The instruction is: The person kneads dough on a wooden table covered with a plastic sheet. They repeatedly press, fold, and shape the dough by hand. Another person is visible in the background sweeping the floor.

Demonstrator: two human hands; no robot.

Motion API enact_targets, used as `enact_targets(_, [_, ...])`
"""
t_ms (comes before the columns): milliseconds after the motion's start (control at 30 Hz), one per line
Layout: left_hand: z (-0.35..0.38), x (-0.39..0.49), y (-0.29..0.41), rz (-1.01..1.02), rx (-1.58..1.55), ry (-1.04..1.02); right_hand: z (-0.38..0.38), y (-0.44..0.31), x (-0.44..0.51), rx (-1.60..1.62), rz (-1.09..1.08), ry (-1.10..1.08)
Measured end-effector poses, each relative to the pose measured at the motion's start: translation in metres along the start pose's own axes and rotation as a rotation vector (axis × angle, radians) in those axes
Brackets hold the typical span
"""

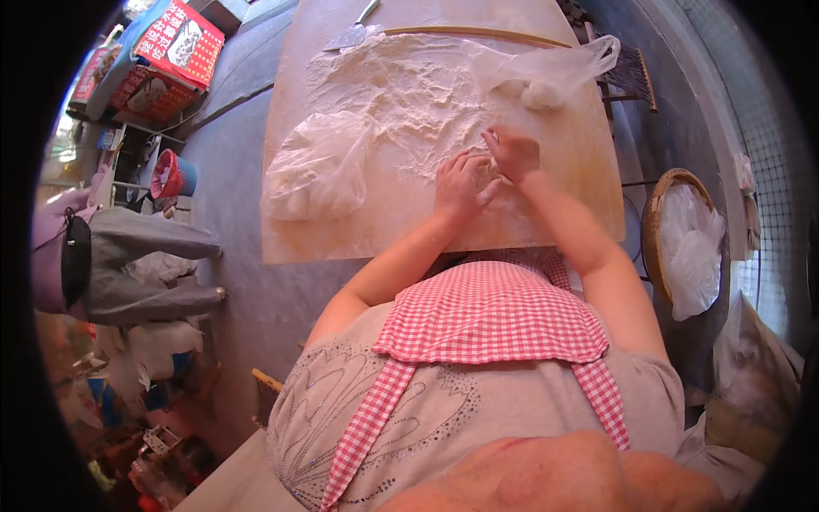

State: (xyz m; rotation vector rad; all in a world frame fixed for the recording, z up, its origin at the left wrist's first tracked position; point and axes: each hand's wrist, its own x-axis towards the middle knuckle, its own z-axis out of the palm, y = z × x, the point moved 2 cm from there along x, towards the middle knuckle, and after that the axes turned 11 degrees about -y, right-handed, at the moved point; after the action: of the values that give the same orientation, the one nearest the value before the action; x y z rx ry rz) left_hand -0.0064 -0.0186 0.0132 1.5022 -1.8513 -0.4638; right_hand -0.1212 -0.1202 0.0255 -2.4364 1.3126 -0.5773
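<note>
My left hand (462,182) rests low over the floured board (579,182), palm down, its thumb apart from the fingers. Beside it, my right hand (517,153) is curled and slightly blurred. A bit of something pale, perhaps dough, shows between the two hands; how they hold it is hidden. Loose white flour (416,83) spreads beyond my fingers. To the upper right, a thin clear plastic bag (576,67) covers rounded white dough pieces (540,95). Another plastic bag (320,166) with pale contents lies at the board's left side.
A dough scraper (349,37) and a long thin wooden rolling pin (473,31) lie at the far side. Right of the board stands a wicker basket (654,224) with plastic bags. At left are a person in grey trousers (147,233), a lined bin (182,174) and a red printed box (173,57).
</note>
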Motion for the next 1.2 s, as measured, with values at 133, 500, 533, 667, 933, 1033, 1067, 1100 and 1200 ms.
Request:
enact_targets(133, [0.005,-0.006,-0.002,0.019,0.138,-0.093,0.006,-0.019,-0.012,0.235,0.019,0.005])
enact_targets(500, [0.006,-0.004,0.0,-0.034,0.103,-0.071,0.014,0.005,-0.021,0.206,0.154,-0.026])
enact_targets(533, [0.004,-0.004,0.001,-0.032,0.1,-0.064,0.006,0.007,-0.011,0.035,0.04,0.048])
enact_targets(667, [0.003,-0.002,0.0,0.039,0.103,-0.067,0.001,-0.018,-0.007,0.229,0.033,-0.025])
enact_targets(933, [0.006,-0.007,0.001,-0.053,0.157,-0.114,0.017,-0.019,-0.023,0.347,0.092,-0.093])
enact_targets(1033, [0.001,-0.004,0.004,-0.042,0.119,-0.09,0.017,-0.001,-0.021,0.226,0.024,-0.04])
enact_targets(1067, [-0.001,-0.003,0.006,-0.039,0.095,-0.078,0.013,0.007,-0.011,0.14,0.061,-0.013])
enact_targets(1100, [-0.001,-0.002,0.008,-0.031,0.068,-0.068,0.006,0.009,-0.003,0.051,0.102,0.015])
enact_targets(1200, [0.003,-0.008,0.002,0.0,0.123,-0.069,0.006,-0.012,-0.007,0.264,0.061,0.083])
